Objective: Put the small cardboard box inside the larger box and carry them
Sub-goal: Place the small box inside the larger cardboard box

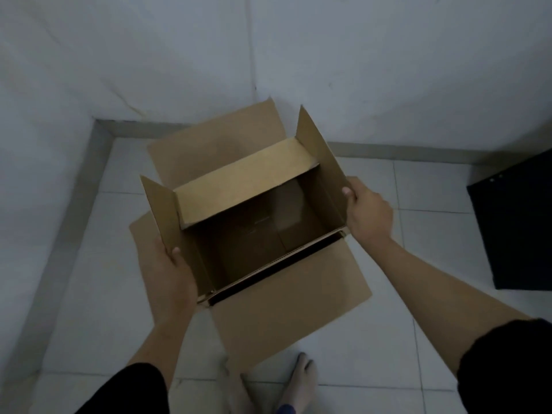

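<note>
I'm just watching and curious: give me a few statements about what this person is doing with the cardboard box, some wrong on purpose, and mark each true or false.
1. Both hands, the left hand and the right hand, grip the large box. True.
2. The box's top flaps are taped shut. False: they are folded open.
3. Each hand grips a flap at opposite ends of the box. True.
4. A dark object stands left of the box. False: it is at the right.
5. The floor is carpeted. False: it is pale tile.
</note>
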